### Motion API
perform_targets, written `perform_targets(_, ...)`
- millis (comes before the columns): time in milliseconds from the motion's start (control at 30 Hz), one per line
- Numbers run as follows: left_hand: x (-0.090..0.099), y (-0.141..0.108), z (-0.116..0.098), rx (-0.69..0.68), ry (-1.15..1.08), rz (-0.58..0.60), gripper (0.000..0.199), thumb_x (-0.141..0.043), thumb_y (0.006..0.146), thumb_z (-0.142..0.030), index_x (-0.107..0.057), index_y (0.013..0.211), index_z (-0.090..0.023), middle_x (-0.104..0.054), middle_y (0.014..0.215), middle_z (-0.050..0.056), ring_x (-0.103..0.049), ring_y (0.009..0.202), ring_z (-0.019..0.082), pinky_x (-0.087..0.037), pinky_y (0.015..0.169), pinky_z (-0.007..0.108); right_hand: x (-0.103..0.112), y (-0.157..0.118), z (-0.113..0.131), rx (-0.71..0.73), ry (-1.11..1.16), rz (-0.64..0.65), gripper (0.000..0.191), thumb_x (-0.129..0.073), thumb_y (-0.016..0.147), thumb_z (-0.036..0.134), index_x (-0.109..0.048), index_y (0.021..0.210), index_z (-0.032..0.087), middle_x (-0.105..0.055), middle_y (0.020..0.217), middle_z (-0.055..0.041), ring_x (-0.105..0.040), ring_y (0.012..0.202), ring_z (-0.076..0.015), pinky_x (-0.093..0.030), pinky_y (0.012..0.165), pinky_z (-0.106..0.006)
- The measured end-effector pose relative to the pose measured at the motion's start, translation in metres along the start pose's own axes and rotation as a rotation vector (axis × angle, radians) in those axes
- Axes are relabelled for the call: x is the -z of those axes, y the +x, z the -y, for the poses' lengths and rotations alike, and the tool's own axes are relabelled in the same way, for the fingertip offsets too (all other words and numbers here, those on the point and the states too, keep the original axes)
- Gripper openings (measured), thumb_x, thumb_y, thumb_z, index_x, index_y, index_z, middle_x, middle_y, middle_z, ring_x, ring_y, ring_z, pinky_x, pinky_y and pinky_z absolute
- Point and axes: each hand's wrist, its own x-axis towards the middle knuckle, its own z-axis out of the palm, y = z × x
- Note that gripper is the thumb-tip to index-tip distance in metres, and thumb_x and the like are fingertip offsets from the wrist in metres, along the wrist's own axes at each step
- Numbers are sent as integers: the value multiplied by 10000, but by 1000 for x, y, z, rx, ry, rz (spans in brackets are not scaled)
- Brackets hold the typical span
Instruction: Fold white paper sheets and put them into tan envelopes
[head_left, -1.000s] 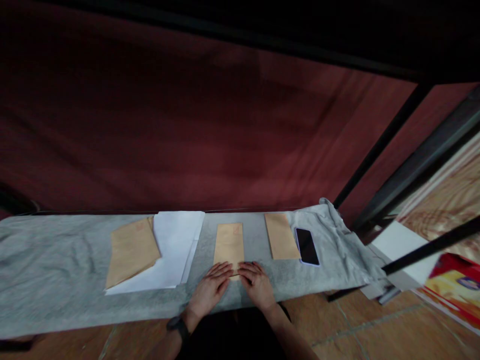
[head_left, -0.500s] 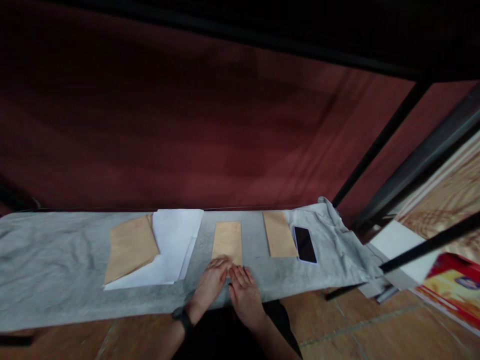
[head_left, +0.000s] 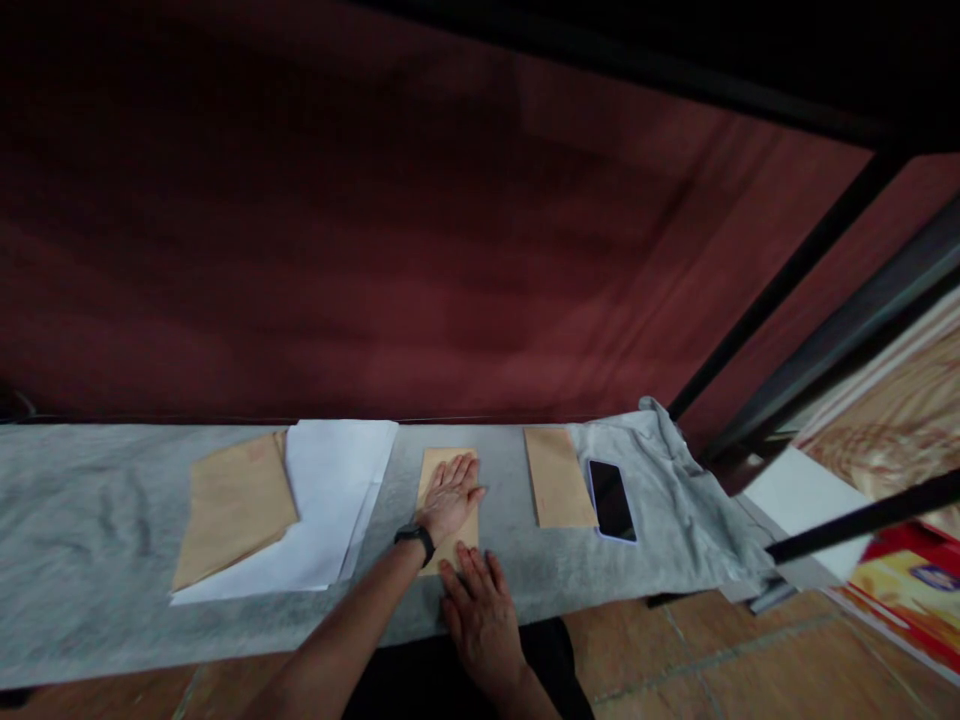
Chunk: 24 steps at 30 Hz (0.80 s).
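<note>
A brown paper envelope (head_left: 450, 552) lies upright in front of me on the grey cloth (head_left: 517, 590). My left hand (head_left: 450, 497), with a dark watch (head_left: 417, 540) at the wrist, rests flat on the envelope's upper half, fingers stretched out. At the envelope's bottom edge, my right hand (head_left: 481, 615) lies with its fingers extended, the fingertips touching the lower right corner. Most of the envelope's middle is hidden under the left hand.
Left of me, several brown envelopes (head_left: 236, 505) partly cover white paper sheets (head_left: 341, 490). To the right lie another brown envelope (head_left: 559, 480) and a phone (head_left: 612, 500). A dark metal bar (head_left: 862, 520) crosses at the right, near a red and yellow box (head_left: 919, 590).
My left hand has moved up from the bottom edge onto the envelope's upper half. My right hand has stayed near the lower edge. The view has shifted slightly.
</note>
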Motion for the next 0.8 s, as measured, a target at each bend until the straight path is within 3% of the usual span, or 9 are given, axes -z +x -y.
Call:
perform_targets(133,-1,10,4,24,-9,15,575,-355,996,-436,-336,1542,-257,-376,1590,81,-266,1496,284,-155,1210,553,-4,-1,-2,4,4,11,471,-488,1015,359,-435,1482,327,-435,1551,-37,-416,1421,-244,-329,1194,-493)
perform_targets(233,4,0,9,-18,-19,55,552,-356,1000,-416,-363,1530,-261,-400,1578,64,-287,1489,260,-174,1213,522,-5,-1,-2,-7,11,-6,467,-487,1015,370,-435,1478,335,-422,1560,-30,-414,1422,-235,-326,1195,-486)
perform_targets(333,9,-30,14,-91,-36,66,536,-340,1013,-411,-376,1523,-251,-398,1579,53,-308,1480,230,-194,1216,482,-5,-1,-1,-24,26,7,456,-501,1006,377,-466,1458,322,-469,1529,-37,-433,1407,-237,-324,1193,-485)
perform_targets(467,7,-90,16,-149,-60,8,512,-317,1024,-385,-374,1522,-277,-437,1558,35,-355,1456,190,-223,1214,440,-4,2,-1,-24,23,22,444,-517,996,356,-498,1436,297,-505,1501,-42,-450,1392,-236,-321,1193,-475)
perform_targets(633,-5,-150,8,128,-53,-265,507,-378,992,-366,-460,1467,-209,-462,1531,122,-413,1419,289,-348,1151,503,-2,2,-1,-25,0,36,479,-492,1007,396,-444,1477,315,-442,1548,-33,-405,1424,-228,-307,1193,-473)
perform_targets(700,-1,-155,0,227,-68,-307,493,-398,971,-350,-510,1416,-169,-505,1484,163,-458,1376,328,-398,1107,521,-2,1,-1,-26,-1,42,484,-470,1015,412,-423,1488,321,-409,1568,-24,-383,1438,-221,-290,1198,-465)
perform_targets(800,14,-144,-11,330,-108,-258,469,-416,932,-286,-550,1357,-142,-585,1377,186,-550,1256,348,-462,1025,525,-2,0,1,-42,-7,33,482,-448,1023,412,-420,1491,300,-391,1577,-36,-371,1445,-219,-271,1202,-463)
